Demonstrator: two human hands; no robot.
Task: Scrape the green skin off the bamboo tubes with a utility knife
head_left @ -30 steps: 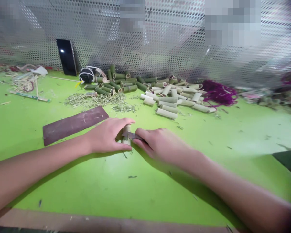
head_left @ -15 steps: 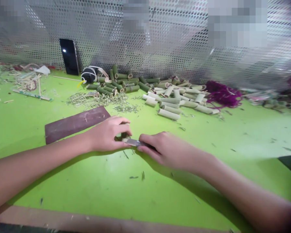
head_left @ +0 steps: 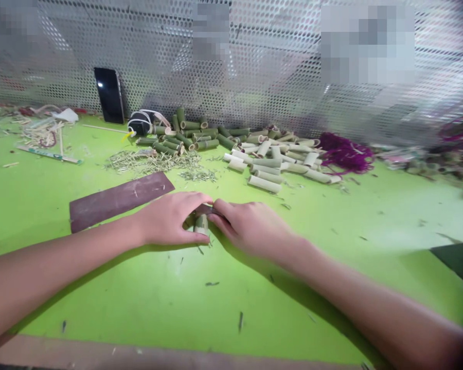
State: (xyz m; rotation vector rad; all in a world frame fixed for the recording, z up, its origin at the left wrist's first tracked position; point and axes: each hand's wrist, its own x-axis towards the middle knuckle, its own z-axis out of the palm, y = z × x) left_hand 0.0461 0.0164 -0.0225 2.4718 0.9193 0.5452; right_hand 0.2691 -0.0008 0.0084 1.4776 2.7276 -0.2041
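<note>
My left hand [head_left: 173, 218] grips a short bamboo tube [head_left: 201, 225] between thumb and fingers, over the middle of the green table [head_left: 139, 298]. Part of the tube is hidden behind the fingers. My right hand [head_left: 250, 223] is closed around a knife [head_left: 205, 209], its blade pointing left across the far end of the tube. Behind my left forearm lies a flat dark-red sanding strip or board [head_left: 119, 199], whose exact kind I cannot tell.
Green and peeled bamboo tubes [head_left: 264, 183] are heaped at the back, with shavings [head_left: 154, 162] in front. A phone [head_left: 108, 95] leans on the perforated metal panel [head_left: 278, 67]. Purple string [head_left: 345, 153] lies at the back right. A dark green object [head_left: 457, 259] is at the right edge.
The knife has moved from the near side of the bamboo tube to its far end, with my right hand shifting away and slightly left. More of the tube's side now shows.
</note>
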